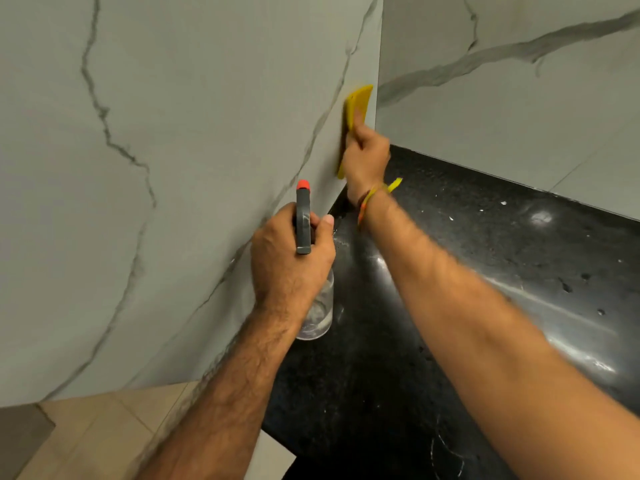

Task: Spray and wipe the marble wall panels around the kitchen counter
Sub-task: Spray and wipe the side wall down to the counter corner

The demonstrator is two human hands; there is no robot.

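My left hand grips a clear spray bottle by its grey trigger head, whose red nozzle points up along the left marble wall panel. Farther in, my right hand holds a yellow cloth flat against that same panel, close to the inner corner where it meets the back marble panel. The cloth is blurred. Both panels are pale grey with dark veins.
A black speckled counter runs below the panels, with white specks and glossy reflections on it. Beige floor tiles show at the lower left. A yellow and orange thread band circles my right wrist.
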